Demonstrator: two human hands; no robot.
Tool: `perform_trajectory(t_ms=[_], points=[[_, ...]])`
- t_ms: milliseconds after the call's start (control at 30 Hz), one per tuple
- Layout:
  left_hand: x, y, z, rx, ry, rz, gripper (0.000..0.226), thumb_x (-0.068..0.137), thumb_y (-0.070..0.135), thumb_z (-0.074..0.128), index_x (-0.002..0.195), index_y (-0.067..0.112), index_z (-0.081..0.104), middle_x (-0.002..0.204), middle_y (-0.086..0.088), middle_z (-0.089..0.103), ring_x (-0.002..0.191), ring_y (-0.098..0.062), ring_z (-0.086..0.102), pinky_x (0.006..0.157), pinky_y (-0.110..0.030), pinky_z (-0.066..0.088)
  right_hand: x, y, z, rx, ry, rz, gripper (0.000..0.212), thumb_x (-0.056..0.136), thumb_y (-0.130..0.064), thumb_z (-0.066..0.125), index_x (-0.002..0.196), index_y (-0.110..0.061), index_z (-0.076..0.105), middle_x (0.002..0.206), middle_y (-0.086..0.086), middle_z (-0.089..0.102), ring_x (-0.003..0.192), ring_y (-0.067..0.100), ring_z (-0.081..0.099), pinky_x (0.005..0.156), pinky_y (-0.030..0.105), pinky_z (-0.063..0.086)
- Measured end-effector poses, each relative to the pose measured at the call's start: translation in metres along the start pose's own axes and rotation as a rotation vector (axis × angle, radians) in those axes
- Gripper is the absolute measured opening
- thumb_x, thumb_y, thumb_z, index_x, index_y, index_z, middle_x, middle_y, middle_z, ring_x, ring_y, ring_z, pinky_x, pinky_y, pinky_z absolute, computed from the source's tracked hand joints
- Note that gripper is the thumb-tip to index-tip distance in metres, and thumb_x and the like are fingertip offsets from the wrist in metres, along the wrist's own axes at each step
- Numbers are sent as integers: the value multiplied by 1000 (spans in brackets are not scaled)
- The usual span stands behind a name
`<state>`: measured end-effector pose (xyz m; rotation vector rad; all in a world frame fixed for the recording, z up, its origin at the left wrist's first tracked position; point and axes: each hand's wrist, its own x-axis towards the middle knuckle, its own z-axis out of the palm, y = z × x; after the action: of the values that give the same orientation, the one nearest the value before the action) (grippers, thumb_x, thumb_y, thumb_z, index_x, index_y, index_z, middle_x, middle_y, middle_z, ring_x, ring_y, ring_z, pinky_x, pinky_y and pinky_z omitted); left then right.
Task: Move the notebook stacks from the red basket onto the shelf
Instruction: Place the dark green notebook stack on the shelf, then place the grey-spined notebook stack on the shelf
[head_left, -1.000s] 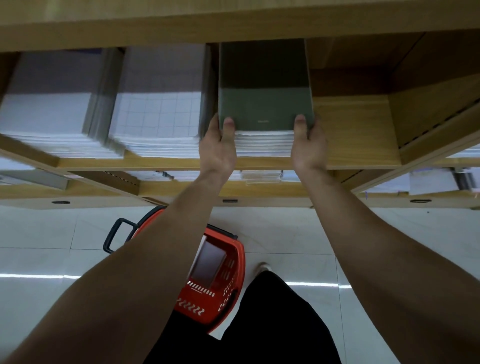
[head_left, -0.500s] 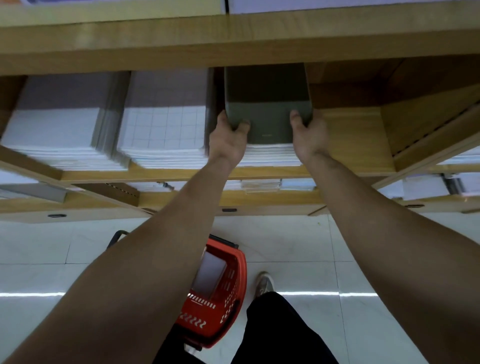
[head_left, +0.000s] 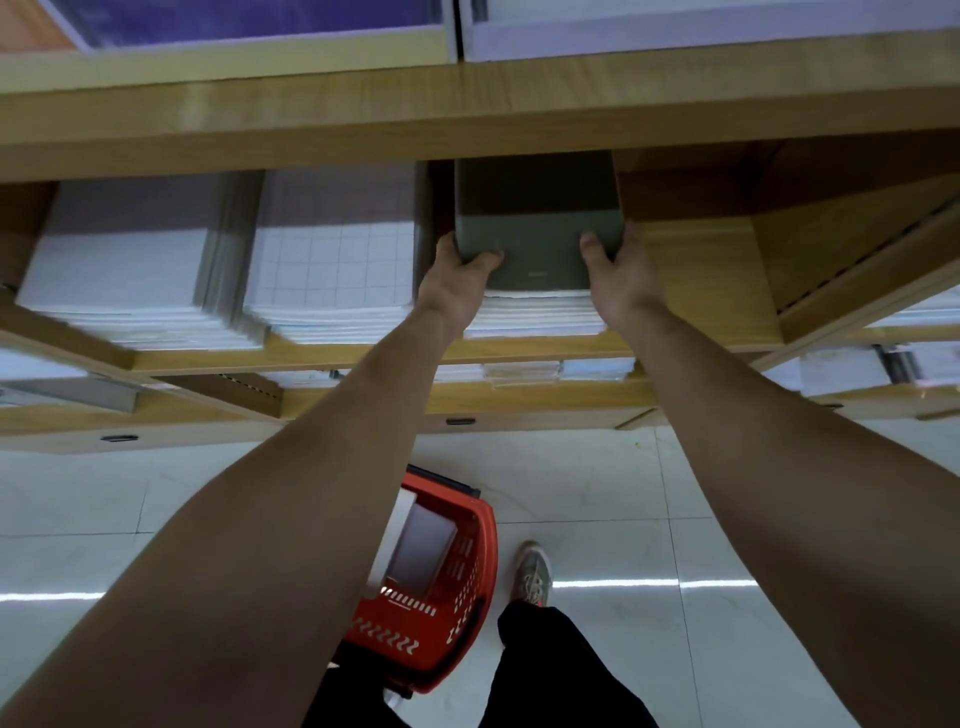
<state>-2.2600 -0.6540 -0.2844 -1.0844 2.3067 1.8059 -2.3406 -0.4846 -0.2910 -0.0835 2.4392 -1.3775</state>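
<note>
A stack of notebooks with a dark green cover (head_left: 537, 228) rests on the wooden shelf (head_left: 691, 275), mostly pushed under the shelf above. My left hand (head_left: 454, 280) grips its front left corner, thumb on the cover. My right hand (head_left: 618, 275) grips its front right corner the same way. On the floor below stands the red basket (head_left: 457, 587), with a grey-covered notebook stack (head_left: 421, 551) still inside; my left forearm hides its left side.
Two stacks of white grid-covered notebooks (head_left: 332, 260) fill the shelf left of the green stack. Bare shelf board lies to the right, up to a wooden divider (head_left: 831, 249). More stock sits on the lower shelf (head_left: 519, 371). My shoe (head_left: 532, 571) is beside the basket.
Both hands have slid the green-covered stack deeper into the shelf, away from the front edge. The view has tilted upward, showing the shelf above.
</note>
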Motion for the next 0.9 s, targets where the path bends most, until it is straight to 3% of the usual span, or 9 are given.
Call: perform_trajectory(t_ms=[167,233,267,367,433,633,767,900], points=[[-54,-37,-26,119,-63,1,41,91,46,59,122,19,60,115,4,64,103,-19,60,88,-33,46,-74,33,6,-152,85,10,57,100,-48,51,147,-19,38,136,9,59,120,30,59,91,33,46],[-79,-80,-44,44,-120,-50,24,95,29,62,109,10,59,108,4,61,95,-16,60,89,-34,46,-121,65,20,-365,3,60,60,100,-52,48,147,-17,41,141,12,53,124,36,55,93,40,45],[-88,-109,-57,108,-168,-75,20,98,24,59,112,11,58,108,3,58,94,-17,57,93,-37,45,-144,82,30,-458,-73,98,60,99,-53,49,146,-16,44,143,13,50,126,38,52,95,43,45],[-107,-196,-107,689,-304,-104,45,95,40,57,133,16,53,125,6,54,110,-18,54,91,-31,41,-196,121,71,-609,-249,244,64,96,-54,52,146,-16,43,145,12,45,128,34,50,96,46,46],[-114,-250,-140,865,-355,-163,53,94,48,54,136,16,52,134,-6,59,116,-25,57,89,-31,43,-221,136,106,-615,-280,315,65,96,-54,53,147,-15,42,146,11,46,129,33,49,97,47,48],[-115,-376,-214,948,-379,-280,69,90,57,51,147,21,36,136,-12,57,115,-34,59,93,-44,51,-270,176,244,-574,-312,368,59,93,-54,56,140,-20,45,130,9,55,116,32,58,91,47,51],[-97,-465,-235,902,-393,-344,82,79,67,48,148,29,28,136,-7,57,116,-35,61,94,-54,52,-284,220,330,-577,-361,356,61,92,-51,57,144,-20,44,142,8,52,122,33,57,94,50,53],[-78,-543,-224,907,-411,-343,72,88,64,51,145,26,31,130,-6,58,109,-33,62,91,-48,53,-286,281,400,-607,-435,401,69,93,-50,58,150,-17,37,150,12,45,129,35,52,98,49,50]])
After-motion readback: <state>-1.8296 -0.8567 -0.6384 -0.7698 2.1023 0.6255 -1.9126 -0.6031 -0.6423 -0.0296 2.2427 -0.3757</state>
